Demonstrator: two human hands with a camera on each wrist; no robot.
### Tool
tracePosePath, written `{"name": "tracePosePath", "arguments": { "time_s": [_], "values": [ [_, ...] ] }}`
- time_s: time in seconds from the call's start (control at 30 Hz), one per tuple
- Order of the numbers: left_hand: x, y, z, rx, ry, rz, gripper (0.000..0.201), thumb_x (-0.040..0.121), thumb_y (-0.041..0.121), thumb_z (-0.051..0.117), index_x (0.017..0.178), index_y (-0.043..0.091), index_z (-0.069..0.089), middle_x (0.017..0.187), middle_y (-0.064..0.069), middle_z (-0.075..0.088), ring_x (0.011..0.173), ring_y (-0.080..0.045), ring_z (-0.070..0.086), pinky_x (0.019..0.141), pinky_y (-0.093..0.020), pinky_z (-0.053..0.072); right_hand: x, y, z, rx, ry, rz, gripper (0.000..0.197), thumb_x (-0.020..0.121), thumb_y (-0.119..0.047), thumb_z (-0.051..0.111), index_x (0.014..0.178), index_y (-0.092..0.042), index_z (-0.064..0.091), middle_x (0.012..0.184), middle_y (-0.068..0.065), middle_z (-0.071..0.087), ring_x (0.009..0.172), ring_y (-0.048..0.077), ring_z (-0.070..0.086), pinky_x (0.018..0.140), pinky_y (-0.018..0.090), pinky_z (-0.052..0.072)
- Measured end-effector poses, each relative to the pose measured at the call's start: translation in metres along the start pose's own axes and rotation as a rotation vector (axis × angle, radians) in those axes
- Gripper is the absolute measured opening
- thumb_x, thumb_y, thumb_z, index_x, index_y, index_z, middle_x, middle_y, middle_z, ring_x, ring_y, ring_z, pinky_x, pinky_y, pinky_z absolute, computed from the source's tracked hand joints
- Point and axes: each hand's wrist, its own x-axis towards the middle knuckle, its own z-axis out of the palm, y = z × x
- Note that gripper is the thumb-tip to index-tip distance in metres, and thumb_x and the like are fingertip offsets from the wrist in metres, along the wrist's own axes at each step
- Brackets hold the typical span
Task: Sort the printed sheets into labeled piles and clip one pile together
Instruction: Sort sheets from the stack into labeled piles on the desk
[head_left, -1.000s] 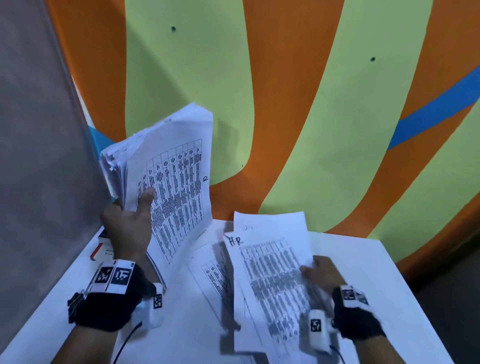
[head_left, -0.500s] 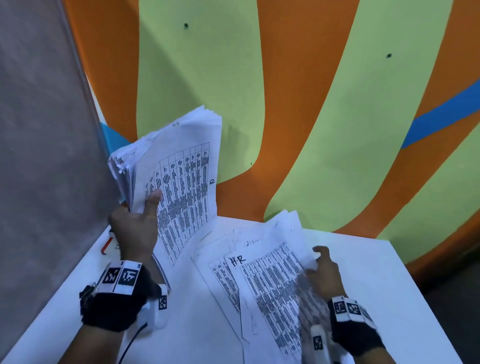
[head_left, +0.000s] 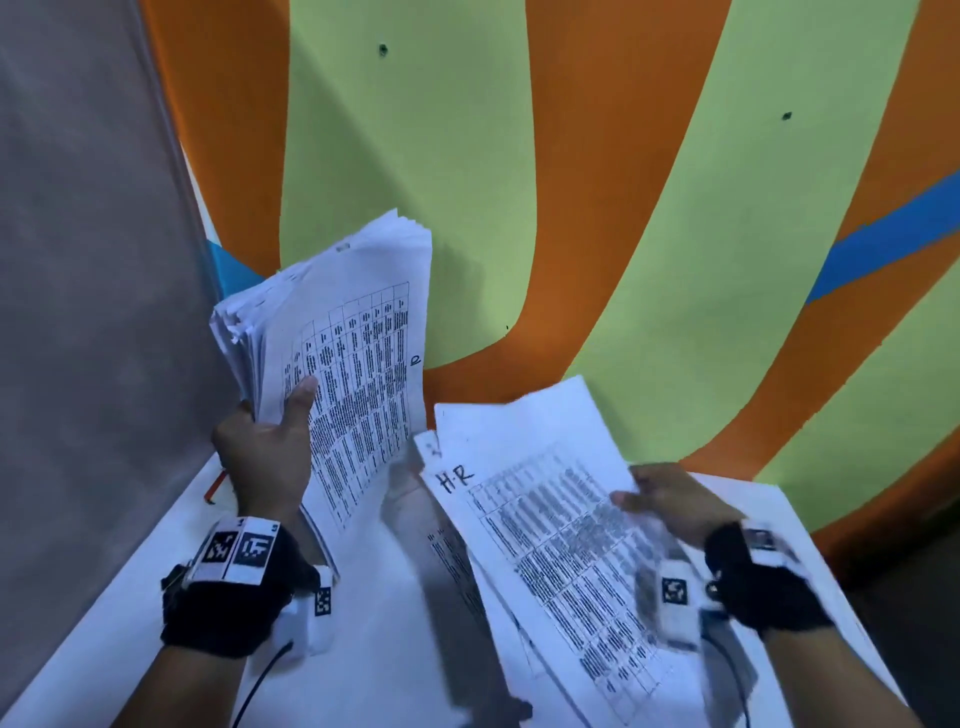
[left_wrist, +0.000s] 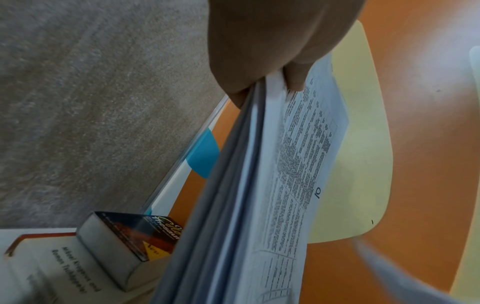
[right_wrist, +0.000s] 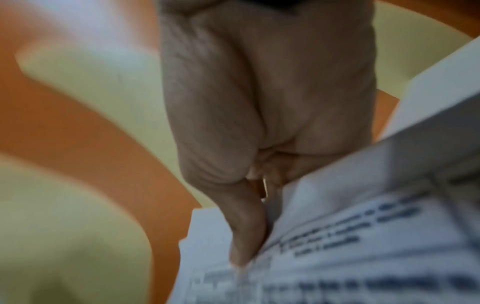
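My left hand (head_left: 265, 447) grips a thick stack of printed sheets (head_left: 358, 353) upright at the left, thumb across the front page. In the left wrist view the stack (left_wrist: 259, 185) runs edge-on from my left hand (left_wrist: 272, 51). My right hand (head_left: 670, 499) holds the right edge of a few sheets marked "HR" (head_left: 550, 519), tilted up over the white table (head_left: 395, 649). In the blurred right wrist view, my right hand (right_wrist: 259, 123) has its thumb along the sheet (right_wrist: 350, 246). More printed sheets (head_left: 447, 551) lie under them on the table.
A grey partition (head_left: 78, 312) closes the left side, and a striped orange and green wall (head_left: 571, 208) stands right behind the table. A thick book (left_wrist: 135, 232) lies on another book (left_wrist: 52, 267) in the table's back left corner. A red-edged item (head_left: 215, 486) shows there too.
Half a second ago my right hand lay on the HR sheets with fingers loose. Now it grips their right edge and they have tilted up. The left hand's stack has stayed upright.
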Motion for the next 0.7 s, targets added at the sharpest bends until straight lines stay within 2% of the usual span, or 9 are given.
{"name": "tracePosePath", "arguments": {
  "time_s": [0.07, 0.1, 0.17, 0.23, 0.3, 0.43, 0.53, 0.6, 0.7],
  "values": [
    [0.0, 0.001, -0.002, -0.015, -0.001, 0.007, 0.039, 0.081, 0.023, 0.074, 0.111, 0.0, 0.067, 0.109, -0.002, 0.064, 0.101, -0.018, 0.064, 0.091, -0.032, 0.049, 0.019, 0.017, 0.035, -0.172, -0.051, 0.086, 0.02, 0.083, -0.019, 0.066, 0.085, 0.001, 0.067, 0.096, 0.024, 0.07, 0.072, 0.017, 0.056, 0.06, 0.027, 0.038],
    [0.0, 0.002, -0.001, -0.024, -0.005, 0.0, 0.039, 0.081, 0.023, 0.074, 0.111, 0.0, 0.067, 0.11, -0.002, 0.064, 0.102, -0.017, 0.064, 0.091, -0.033, 0.05, 0.028, 0.029, 0.051, -0.255, -0.038, 0.114, 0.026, 0.08, -0.027, 0.065, 0.086, -0.001, 0.065, 0.098, 0.022, 0.069, 0.076, 0.018, 0.057, 0.063, 0.026, 0.035],
    [0.0, 0.0, -0.004, -0.015, -0.004, 0.0, 0.04, 0.08, 0.026, 0.075, 0.111, 0.001, 0.067, 0.111, -0.004, 0.066, 0.103, -0.018, 0.065, 0.094, -0.038, 0.051, 0.037, 0.043, 0.081, -0.377, -0.011, 0.164, 0.046, 0.074, -0.044, 0.061, 0.102, -0.008, 0.061, 0.114, 0.018, 0.057, 0.096, 0.024, 0.055, 0.072, 0.027, 0.038],
    [0.002, -0.001, -0.007, 0.0, 0.004, -0.001, 0.039, 0.08, 0.027, 0.075, 0.11, 0.002, 0.068, 0.11, -0.003, 0.066, 0.103, -0.018, 0.065, 0.095, -0.04, 0.051, 0.037, 0.046, 0.099, -0.477, 0.024, 0.191, 0.047, 0.083, -0.038, 0.06, 0.12, -0.01, 0.051, 0.125, 0.016, 0.041, 0.113, 0.034, 0.048, 0.088, 0.036, 0.045],
    [0.003, -0.002, -0.009, 0.008, 0.012, 0.004, 0.038, 0.08, 0.026, 0.075, 0.109, 0.002, 0.068, 0.109, -0.003, 0.066, 0.101, -0.018, 0.066, 0.094, -0.042, 0.052, 0.034, 0.043, 0.11, -0.518, 0.022, 0.195, 0.042, 0.088, -0.028, 0.055, 0.124, -0.008, 0.044, 0.126, 0.017, 0.037, 0.113, 0.039, 0.049, 0.093, 0.042, 0.047],
    [0.001, -0.004, -0.007, 0.015, 0.013, 0.001, 0.039, 0.08, 0.025, 0.075, 0.109, -0.001, 0.068, 0.108, -0.005, 0.066, 0.1, -0.019, 0.065, 0.093, -0.041, 0.052, 0.038, 0.044, 0.115, -0.39, 0.067, 0.236, 0.04, 0.087, -0.02, 0.058, 0.118, -0.002, 0.04, 0.119, 0.019, 0.052, 0.106, 0.038, 0.058, 0.084, 0.04, 0.048],
    [0.0, -0.005, -0.006, 0.019, -0.008, 0.012, 0.039, 0.081, 0.024, 0.075, 0.11, -0.001, 0.068, 0.11, -0.006, 0.066, 0.102, -0.018, 0.065, 0.093, -0.036, 0.051, 0.042, 0.051, 0.114, -0.281, 0.082, 0.276, 0.031, 0.086, -0.034, 0.059, 0.099, -0.007, 0.051, 0.105, 0.015, 0.064, 0.098, 0.031, 0.063, 0.083, 0.038, 0.051],
    [0.0, -0.006, -0.004, 0.022, -0.019, 0.018, 0.039, 0.081, 0.024, 0.074, 0.11, 0.0, 0.068, 0.11, -0.005, 0.066, 0.102, -0.017, 0.065, 0.092, -0.034, 0.05, 0.044, 0.061, 0.115, -0.293, 0.067, 0.286, 0.031, 0.087, -0.04, 0.057, 0.086, -0.009, 0.057, 0.1, 0.015, 0.066, 0.095, 0.03, 0.065, 0.078, 0.033, 0.049],
    [-0.001, -0.009, -0.001, 0.056, -0.02, 0.001, 0.039, 0.081, 0.028, 0.074, 0.107, 0.0, 0.069, 0.107, -0.007, 0.068, 0.1, -0.02, 0.065, 0.09, -0.037, 0.051, 0.037, 0.057, 0.111, -0.367, 0.059, 0.235, 0.029, 0.087, -0.033, 0.056, 0.093, -0.005, 0.062, 0.107, 0.017, 0.065, 0.098, 0.031, 0.065, 0.068, 0.027, 0.04]
  ]
}}
